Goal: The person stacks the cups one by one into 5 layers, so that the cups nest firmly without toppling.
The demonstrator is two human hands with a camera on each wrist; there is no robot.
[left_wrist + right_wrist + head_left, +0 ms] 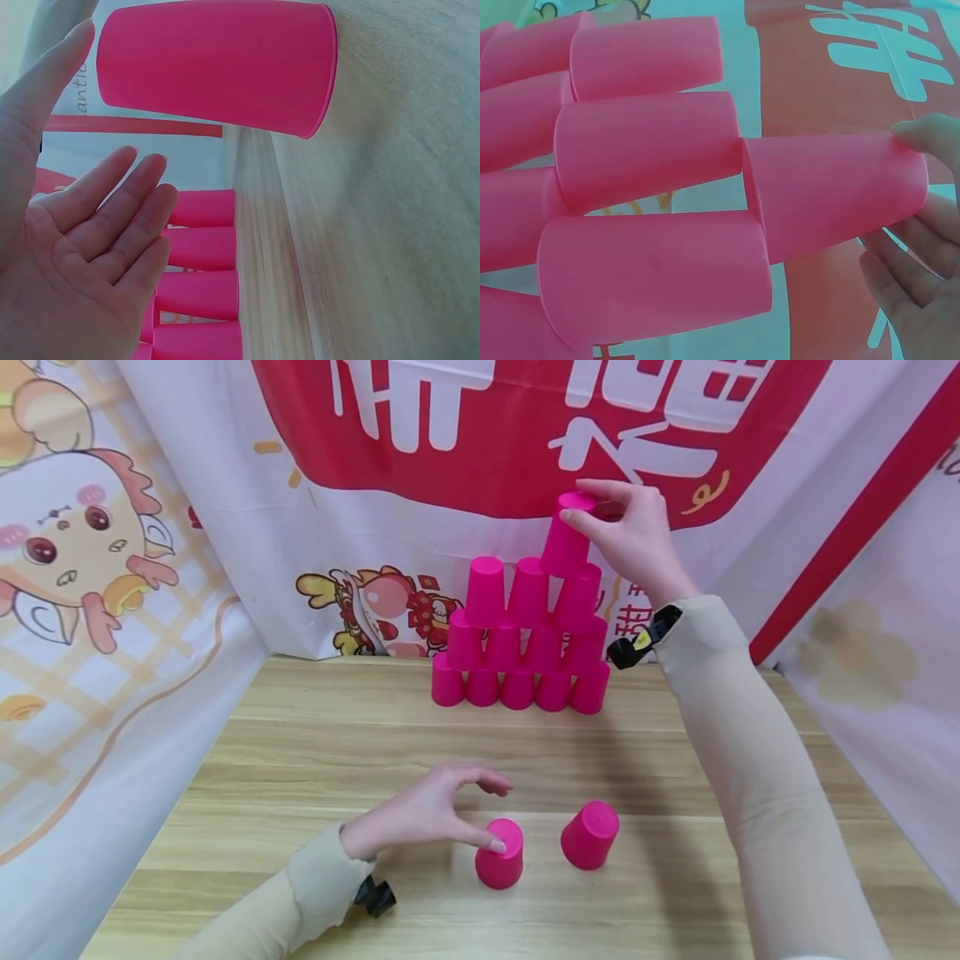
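My right hand (633, 531) pinches a pink cup (566, 539) near its upturned base, thumb on one side and fingers on the other. That cup is upside down, its rim at the bases of the middle cup (649, 146) and right cup (656, 277) of the row below. Below it stands a stepped stack of upturned pink cups (517, 689). Nearer on the table, my left hand (427, 810) hovers with fingers spread and relaxed beside another upturned cup (498, 867). Its thumb (56, 71) overlaps that cup's base in the head view. The palm faces the stack in the left wrist view.
One more upturned pink cup (590, 837) stands alone to the right of the left hand's cup. The wood-grain table (337, 727) meets a printed cloth backdrop (217, 527) just behind the stack. Printed cloth also hangs at both sides.
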